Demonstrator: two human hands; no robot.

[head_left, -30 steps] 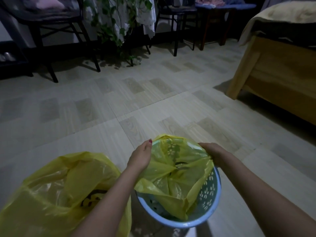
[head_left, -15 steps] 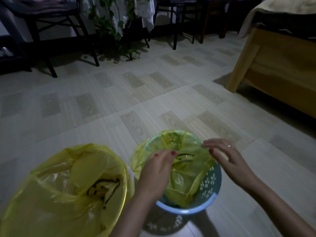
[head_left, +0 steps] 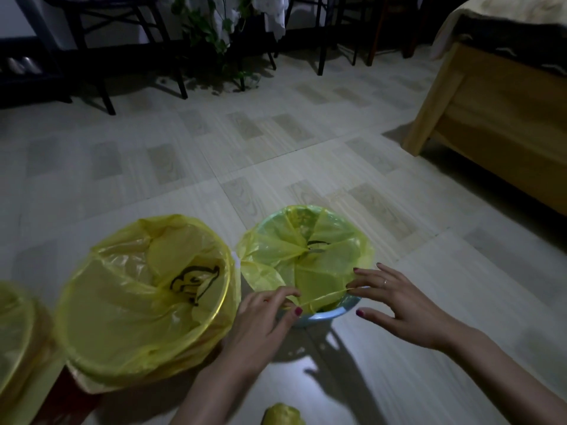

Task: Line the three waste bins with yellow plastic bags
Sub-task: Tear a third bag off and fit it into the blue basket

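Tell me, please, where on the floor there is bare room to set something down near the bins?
Bare tile lies beyond the small blue plastic bin, toward the wooden bed frame and the dark chair legs. It is crowded near the person: the large yellow-lined bin almost meets the blue one, with the left hand and right hand at its rim.

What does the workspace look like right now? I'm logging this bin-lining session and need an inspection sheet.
Surface: pale tiled floor, dimly lit.
Job's things: blue bin with its yellow bag over the far rim, near edge stretched between the hands; middle bin lined; third bin at the left edge, lined as far as seen.
Clutter: yellow bag bundle on the floor.
Grippers: left hand and right hand each pinch the bag's edge.
Cables: nothing seen.
Surroundings: wooden bed, dark chairs, plant.
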